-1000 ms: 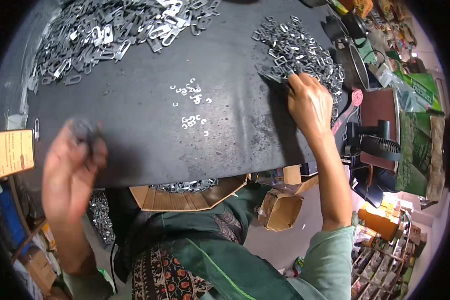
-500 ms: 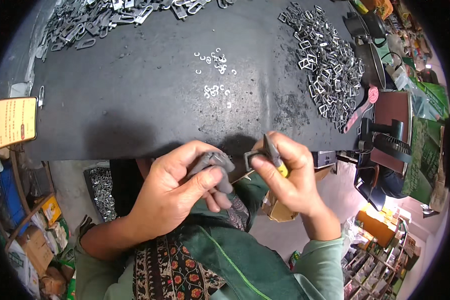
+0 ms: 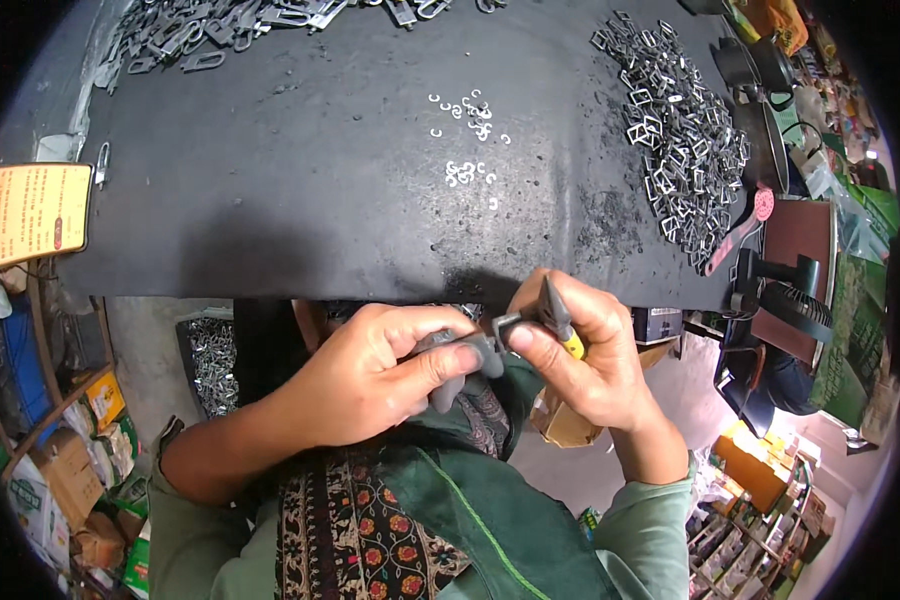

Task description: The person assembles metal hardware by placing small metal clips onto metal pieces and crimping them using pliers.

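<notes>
A small dark metal frame [image 3: 503,327] is between the thumb and the fingers of the right hand [image 3: 580,345], just in front of the near edge of the dark surface [image 3: 350,210]. The same hand, closed around them, also holds pliers [image 3: 553,309] with a yellow handle, the pointed tip directed upward in the view. The left hand [image 3: 385,370] is clamped on a grey piece [image 3: 480,352]; its exact shape is partly hidden by the thumb. This piece is close to the frame, but I cannot tell if they touch. The two hands are near each other.

On the surface, small silver C-shaped rings [image 3: 465,173] lie scattered beyond the hands. To the right is a pile of rectangular metal frames [image 3: 682,140], with a pink tool [image 3: 738,238] beside it. At the far left, longer metal clips [image 3: 205,62] make another pile.
</notes>
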`<state>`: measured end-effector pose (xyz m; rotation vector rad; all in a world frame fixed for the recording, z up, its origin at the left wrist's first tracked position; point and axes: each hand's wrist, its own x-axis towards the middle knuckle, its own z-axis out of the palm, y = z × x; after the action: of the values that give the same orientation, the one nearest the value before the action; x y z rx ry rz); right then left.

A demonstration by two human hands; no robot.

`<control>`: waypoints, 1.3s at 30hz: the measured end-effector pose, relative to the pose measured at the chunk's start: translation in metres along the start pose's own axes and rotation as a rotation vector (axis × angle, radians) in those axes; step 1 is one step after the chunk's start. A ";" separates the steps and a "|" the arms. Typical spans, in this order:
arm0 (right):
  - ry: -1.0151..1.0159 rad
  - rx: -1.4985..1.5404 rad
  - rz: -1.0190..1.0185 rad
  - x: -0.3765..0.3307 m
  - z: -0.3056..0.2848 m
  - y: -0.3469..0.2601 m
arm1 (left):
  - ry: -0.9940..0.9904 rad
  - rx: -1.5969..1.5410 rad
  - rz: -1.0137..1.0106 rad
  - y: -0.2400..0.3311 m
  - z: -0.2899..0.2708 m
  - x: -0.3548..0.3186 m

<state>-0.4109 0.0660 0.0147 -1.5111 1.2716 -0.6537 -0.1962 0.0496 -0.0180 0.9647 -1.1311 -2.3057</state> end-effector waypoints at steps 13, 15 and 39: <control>0.010 -0.662 -0.163 0.015 -0.020 -0.011 | -0.021 -0.182 -0.175 0.003 -0.005 -0.001; 0.145 -1.202 -0.245 0.025 -0.034 -0.008 | -0.009 -0.140 -0.169 0.000 -0.011 -0.007; -0.227 -1.083 -0.584 0.036 -0.047 -0.038 | 0.111 -0.303 -0.082 0.001 -0.012 -0.010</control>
<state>-0.4268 0.0130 0.0590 -2.8127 1.0189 -0.0723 -0.1805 0.0484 -0.0183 1.0201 -0.6839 -2.3655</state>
